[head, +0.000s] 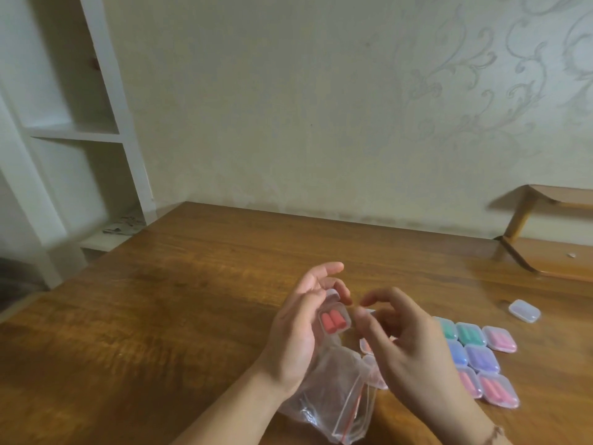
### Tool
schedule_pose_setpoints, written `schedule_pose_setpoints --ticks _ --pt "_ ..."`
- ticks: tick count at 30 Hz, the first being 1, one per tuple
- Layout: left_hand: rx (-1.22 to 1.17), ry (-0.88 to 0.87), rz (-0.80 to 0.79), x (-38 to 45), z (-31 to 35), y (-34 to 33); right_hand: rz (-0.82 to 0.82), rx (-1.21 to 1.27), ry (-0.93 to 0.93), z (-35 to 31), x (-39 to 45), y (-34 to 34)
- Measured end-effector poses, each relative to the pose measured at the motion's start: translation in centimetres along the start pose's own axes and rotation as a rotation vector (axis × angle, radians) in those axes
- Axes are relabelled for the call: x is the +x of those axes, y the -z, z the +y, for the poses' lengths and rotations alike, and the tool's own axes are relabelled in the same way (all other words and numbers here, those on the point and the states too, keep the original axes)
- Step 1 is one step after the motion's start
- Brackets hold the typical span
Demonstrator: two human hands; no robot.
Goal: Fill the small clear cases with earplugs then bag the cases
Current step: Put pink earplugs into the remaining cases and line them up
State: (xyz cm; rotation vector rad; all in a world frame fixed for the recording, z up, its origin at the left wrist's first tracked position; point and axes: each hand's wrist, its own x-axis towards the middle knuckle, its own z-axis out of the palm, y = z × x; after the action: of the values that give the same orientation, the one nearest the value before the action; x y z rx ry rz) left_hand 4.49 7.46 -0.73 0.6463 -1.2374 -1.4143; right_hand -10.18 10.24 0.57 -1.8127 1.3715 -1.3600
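My left hand (301, 329) holds a small clear case (333, 321) with two red earplugs inside, its lid standing open at the fingertips. My right hand (404, 335) hovers just to the right of it with fingers loosely curled, holding nothing. Under both wrists lies a clear zip bag (333, 396) with a red seal strip. Several filled cases (481, 358) with green, purple and pink earplugs sit in rows to the right. Two more cases (369, 348) are partly hidden behind my right hand.
One empty clear case (524, 311) lies apart at the right on the wooden table (160, 316). A wooden rack (552, 252) stands at the far right corner. White shelves (73, 130) rise beyond the table's left edge, and a wall runs behind.
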Motion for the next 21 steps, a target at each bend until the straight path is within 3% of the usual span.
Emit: schedule_pose_setpoints --ticks 4,9,16,21 --pt "0.05 -0.027 -0.075 0.0 -0.4 0.1 -0.051 0.28 -0.186 -0.6 -0.1 -0.4" --pt "0.466 -0.231 -0.128 -0.5 -0.7 0.1 -0.049 0.302 -0.205 -0.4 -0.1 -0.1" --pt "0.706 -0.501 0.017 -0.3 -0.8 -0.1 0.106 0.504 -0.168 -0.8 0.1 0.6" --pt "0.79 -0.667 0.064 0.0 -0.6 -0.4 0.051 0.513 -0.144 -0.9 0.2 0.8"
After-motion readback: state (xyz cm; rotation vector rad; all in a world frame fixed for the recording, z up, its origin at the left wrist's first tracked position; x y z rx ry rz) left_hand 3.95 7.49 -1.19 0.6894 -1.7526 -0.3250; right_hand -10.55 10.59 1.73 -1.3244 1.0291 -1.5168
